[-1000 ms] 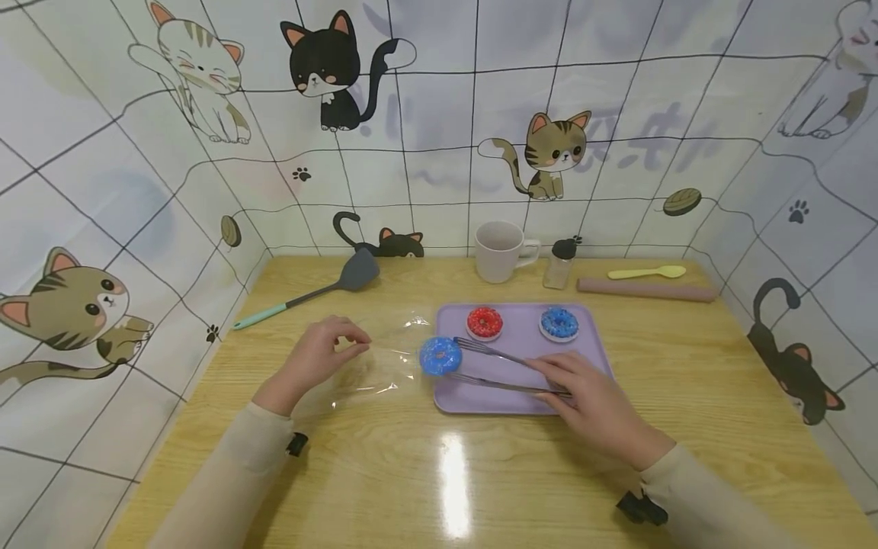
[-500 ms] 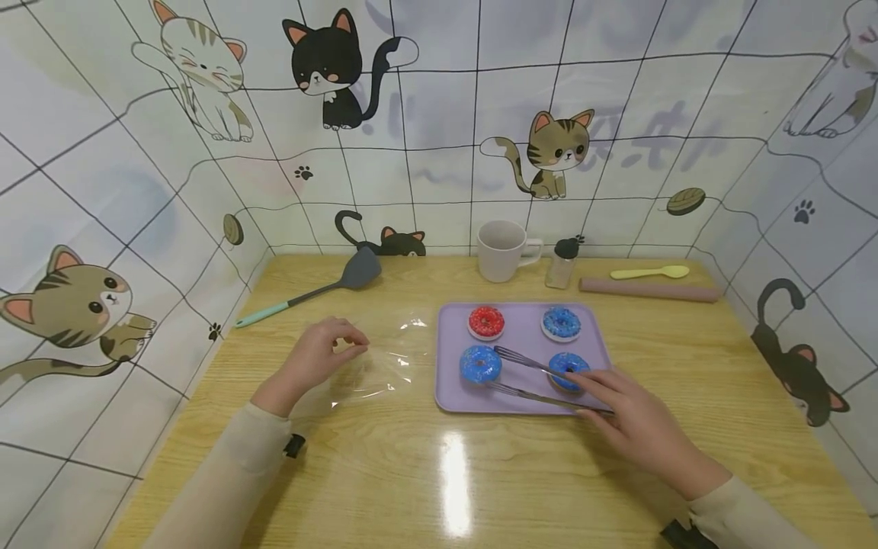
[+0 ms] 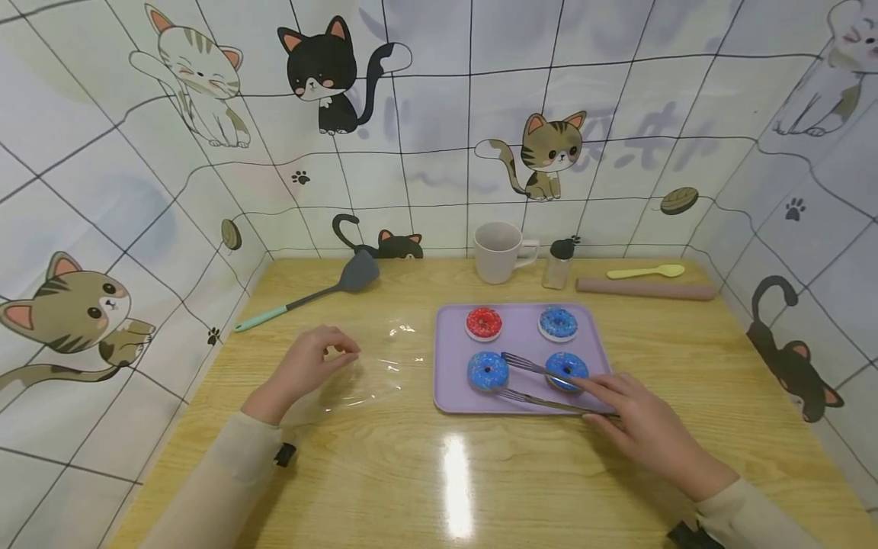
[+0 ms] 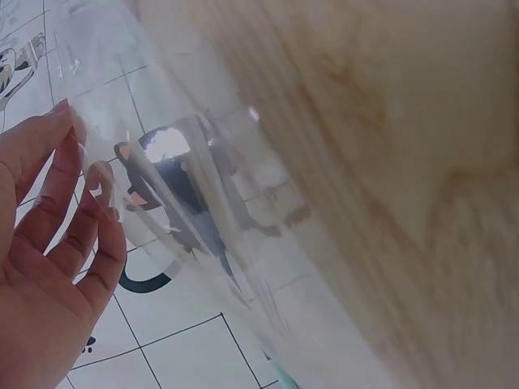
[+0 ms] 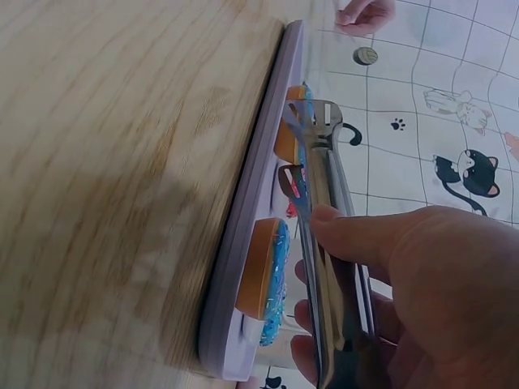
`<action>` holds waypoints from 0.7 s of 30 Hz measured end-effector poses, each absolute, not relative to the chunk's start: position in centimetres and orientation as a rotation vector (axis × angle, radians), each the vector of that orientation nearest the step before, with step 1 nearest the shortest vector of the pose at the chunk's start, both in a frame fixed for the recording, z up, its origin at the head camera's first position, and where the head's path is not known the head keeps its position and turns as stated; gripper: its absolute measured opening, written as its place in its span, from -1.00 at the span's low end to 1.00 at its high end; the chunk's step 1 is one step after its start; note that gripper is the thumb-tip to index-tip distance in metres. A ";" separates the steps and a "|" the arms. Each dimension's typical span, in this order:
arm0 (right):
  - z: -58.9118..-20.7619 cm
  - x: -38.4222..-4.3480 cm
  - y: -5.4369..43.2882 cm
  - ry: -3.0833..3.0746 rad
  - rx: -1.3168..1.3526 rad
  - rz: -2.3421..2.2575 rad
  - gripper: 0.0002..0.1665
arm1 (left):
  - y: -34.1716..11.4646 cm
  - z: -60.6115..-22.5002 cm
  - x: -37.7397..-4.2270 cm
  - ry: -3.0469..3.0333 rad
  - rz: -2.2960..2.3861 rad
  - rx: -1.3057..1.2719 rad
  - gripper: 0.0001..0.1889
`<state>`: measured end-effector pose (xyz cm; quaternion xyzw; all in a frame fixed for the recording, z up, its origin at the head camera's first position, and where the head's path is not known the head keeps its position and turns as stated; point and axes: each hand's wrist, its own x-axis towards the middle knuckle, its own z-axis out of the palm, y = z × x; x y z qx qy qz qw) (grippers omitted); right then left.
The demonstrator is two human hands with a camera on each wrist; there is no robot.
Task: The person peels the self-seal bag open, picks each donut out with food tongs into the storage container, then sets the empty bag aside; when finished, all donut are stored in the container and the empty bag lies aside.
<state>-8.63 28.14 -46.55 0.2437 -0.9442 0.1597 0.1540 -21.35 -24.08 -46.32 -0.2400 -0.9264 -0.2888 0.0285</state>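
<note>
In the head view my right hand [image 3: 641, 427] grips a pair of metal tongs [image 3: 549, 402]. Their slotted tips stand apart at the right side of a blue doughnut [image 3: 476, 372] at the front left of the lilac tray [image 3: 449, 396]; whether they touch it I cannot tell. Behind the tongs lies another blue doughnut [image 3: 575, 364]. A red doughnut [image 3: 482, 335] and a third blue one sit in the back row. My left hand [image 3: 305, 370] pinches the edge of a clear plastic bag [image 4: 243, 203] left of the tray.
At the back stand a mug [image 3: 495, 255] and a small shaker [image 3: 557, 267]. A rolling pin [image 3: 645, 289] and a yellow spoon [image 3: 645, 272] lie at the back right, a spatula [image 3: 357, 273] at the back left. Cat-printed walls enclose the table.
The tongs and the front-left blue doughnut have moved right, from the tray's left edge beside the bag to within the tray. My left hand has shifted slightly left and down with the bag.
</note>
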 end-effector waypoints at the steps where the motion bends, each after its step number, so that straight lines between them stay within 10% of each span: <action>1: -46.5 -8.7 28.1 -2.709 0.701 0.456 -0.28 | -24.2 -46.3 -21.3 -2.863 -0.885 -0.739 -0.91; 21: -46.3 -9.8 32.0 -2.643 0.452 0.593 -0.21 | -24.6 -45.8 -21.9 -2.926 -0.816 -0.791 -0.93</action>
